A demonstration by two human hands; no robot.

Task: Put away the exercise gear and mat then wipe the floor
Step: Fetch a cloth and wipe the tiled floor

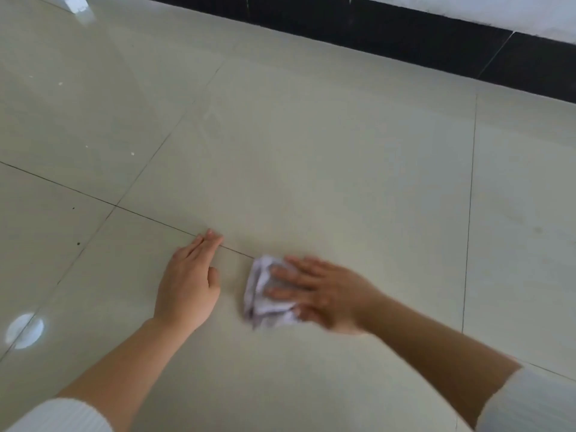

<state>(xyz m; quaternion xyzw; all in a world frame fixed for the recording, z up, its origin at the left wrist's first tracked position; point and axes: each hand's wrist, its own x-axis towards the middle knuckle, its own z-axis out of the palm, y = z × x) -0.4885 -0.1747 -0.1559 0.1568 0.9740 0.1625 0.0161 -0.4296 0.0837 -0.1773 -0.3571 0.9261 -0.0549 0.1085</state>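
- Apparently wiping is on; no gear or mat shows.
- Right grip [324, 294], fingers straight, presses the cloth [265, 294] on the floor [311, 151], 6 o'clock.
- Left grip [187, 285], at the cloth's 9 o'clock, lies flat, empty.
- Specks [132, 153] at 10 o'clock look unwiped.

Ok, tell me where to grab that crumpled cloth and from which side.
Pinch the cloth by the raised folds nearest the left hand, coming from above: it lies crumpled on the floor, and the right hand presses flat over its other half.
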